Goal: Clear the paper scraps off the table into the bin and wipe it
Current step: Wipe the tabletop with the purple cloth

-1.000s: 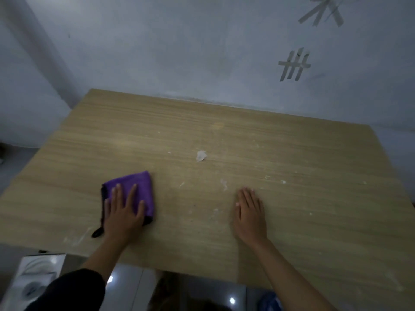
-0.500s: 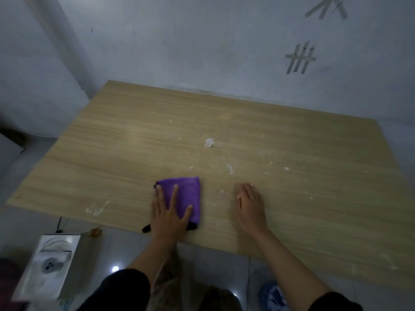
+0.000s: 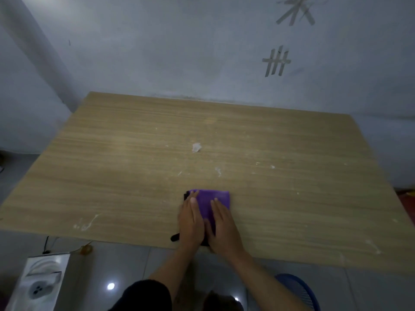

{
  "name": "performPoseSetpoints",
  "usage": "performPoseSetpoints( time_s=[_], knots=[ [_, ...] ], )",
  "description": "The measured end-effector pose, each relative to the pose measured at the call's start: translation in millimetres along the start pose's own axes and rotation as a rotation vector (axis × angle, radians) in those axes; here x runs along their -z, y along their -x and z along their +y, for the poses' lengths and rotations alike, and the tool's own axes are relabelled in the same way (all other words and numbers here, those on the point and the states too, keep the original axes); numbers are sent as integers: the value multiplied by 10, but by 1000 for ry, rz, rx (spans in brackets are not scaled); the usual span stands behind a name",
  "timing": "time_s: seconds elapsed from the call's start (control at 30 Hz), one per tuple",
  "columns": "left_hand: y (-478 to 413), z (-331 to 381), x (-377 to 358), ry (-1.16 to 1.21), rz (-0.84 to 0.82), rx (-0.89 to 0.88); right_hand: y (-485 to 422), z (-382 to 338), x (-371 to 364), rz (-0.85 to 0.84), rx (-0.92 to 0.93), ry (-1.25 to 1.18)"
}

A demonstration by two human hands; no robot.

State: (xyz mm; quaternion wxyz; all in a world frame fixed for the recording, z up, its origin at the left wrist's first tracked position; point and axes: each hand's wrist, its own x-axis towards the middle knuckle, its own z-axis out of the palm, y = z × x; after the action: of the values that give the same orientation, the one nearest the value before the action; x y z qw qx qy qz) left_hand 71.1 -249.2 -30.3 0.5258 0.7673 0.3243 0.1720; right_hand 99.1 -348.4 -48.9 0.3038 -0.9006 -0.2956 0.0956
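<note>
A folded purple cloth (image 3: 207, 203) lies on the wooden table (image 3: 125, 176) near its front edge. My left hand (image 3: 190, 221) presses flat on the cloth's left part, fingers spread. My right hand (image 3: 222, 227) rests flat on its right part, close beside the left. A white paper scrap (image 3: 196, 147) lies further back at the table's middle. Small white flecks (image 3: 218, 171) dot the wood behind the cloth, and a white smear (image 3: 86, 223) marks the front left.
The table's back edge meets a grey wall. On the tiled floor at the front left stands a white box (image 3: 41, 283). A blue bin's rim (image 3: 298, 290) shows at the lower right under the table's front edge.
My left hand slid the purple cloth to the right along the front of the table. My right hand, previously flat on the bare wood, now lies on the cloth too.
</note>
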Motion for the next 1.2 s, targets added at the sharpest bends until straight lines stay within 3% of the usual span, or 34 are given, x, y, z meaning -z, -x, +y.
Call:
performPoseSetpoints(
  time_s=[0.1, 0.3, 0.37, 0.5, 0.57, 0.63, 0.77, 0.87, 0.97, 1.13, 1.2],
  knots=[
    [-315, -37, 170, -100, 17, -47, 44, 36, -178, -90, 60, 194],
    [-928, -243, 384, -283, 26, -114, -530, 323, -40, -100, 173, 331],
    [-1051, -256, 439, -316, 16, -132, -848, 545, 98, -30, 15, 344],
    [-1285, -336, 585, -365, 29, -129, -1326, 832, 325, 235, -499, 297],
    [-1442, -406, 645, -389, 43, -118, -1485, 689, 276, 263, -569, 267],
    [-1607, -448, 670, -406, 55, -115, -1556, 397, 75, 275, -430, 281],
    [-1921, -398, 614, -417, 60, -144, -1719, -235, -447, 62, -33, 324],
    [-2192, -336, 514, -412, 37, -161, -2225, -206, -486, 35, 12, 344],
    [-2465, -319, 402, -467, -1, -225, -2744, 209, -174, 69, -172, 328],
    [-2879, -294, 256, -518, -60, -231, -3045, 863, 520, 223, -692, 245],
    [-3032, -279, 218, -522, -60, -227, -3078, 830, 500, 293, -742, 226]
  ],
)
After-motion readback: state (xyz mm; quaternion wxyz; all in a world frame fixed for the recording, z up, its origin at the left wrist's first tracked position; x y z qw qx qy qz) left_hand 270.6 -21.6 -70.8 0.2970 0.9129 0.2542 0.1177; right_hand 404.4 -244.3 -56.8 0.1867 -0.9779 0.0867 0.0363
